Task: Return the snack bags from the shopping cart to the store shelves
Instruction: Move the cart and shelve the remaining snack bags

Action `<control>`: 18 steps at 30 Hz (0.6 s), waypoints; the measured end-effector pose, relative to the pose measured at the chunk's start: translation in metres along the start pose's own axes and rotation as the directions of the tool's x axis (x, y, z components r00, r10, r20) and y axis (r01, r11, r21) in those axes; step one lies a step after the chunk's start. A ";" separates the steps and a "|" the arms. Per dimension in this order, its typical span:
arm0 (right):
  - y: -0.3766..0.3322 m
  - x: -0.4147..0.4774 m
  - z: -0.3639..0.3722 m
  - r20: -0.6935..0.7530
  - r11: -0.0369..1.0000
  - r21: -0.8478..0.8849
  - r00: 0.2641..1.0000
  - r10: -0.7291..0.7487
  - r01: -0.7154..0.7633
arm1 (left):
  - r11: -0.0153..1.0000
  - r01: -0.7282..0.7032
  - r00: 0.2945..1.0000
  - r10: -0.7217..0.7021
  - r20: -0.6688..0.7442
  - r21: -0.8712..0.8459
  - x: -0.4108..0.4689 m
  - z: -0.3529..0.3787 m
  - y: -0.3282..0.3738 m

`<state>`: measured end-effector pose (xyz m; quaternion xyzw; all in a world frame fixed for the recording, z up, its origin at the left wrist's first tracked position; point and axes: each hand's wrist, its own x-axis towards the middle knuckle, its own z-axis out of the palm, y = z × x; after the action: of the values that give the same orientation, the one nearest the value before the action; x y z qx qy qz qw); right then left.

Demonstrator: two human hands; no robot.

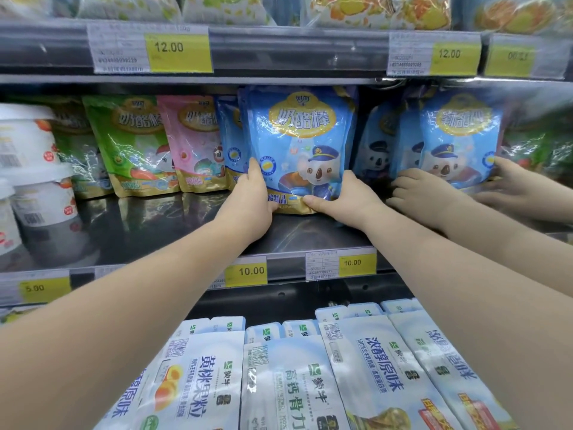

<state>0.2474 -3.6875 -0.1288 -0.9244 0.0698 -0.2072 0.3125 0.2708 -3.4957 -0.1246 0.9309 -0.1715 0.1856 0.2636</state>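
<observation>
In the head view, at mid-frame, the left hand [254, 193] and right hand [344, 200] each grasped a lower corner of a blue cheese-stick bag [297, 144], standing upright on the middle shelf [161, 231], just right of a pink bag [195, 144] and a green bag [133, 144].
</observation>
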 end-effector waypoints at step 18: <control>-0.007 -0.018 -0.008 0.075 0.998 -0.016 0.995 0.064 -0.063 | 0.998 0.019 1.000 -0.019 0.005 -0.063 -0.019 -0.010 -0.005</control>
<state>0.2282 -3.6817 -0.1249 -0.9311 0.0887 -0.1615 0.3148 0.2537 -3.4820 -0.1268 0.9241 -0.1690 0.1755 0.2945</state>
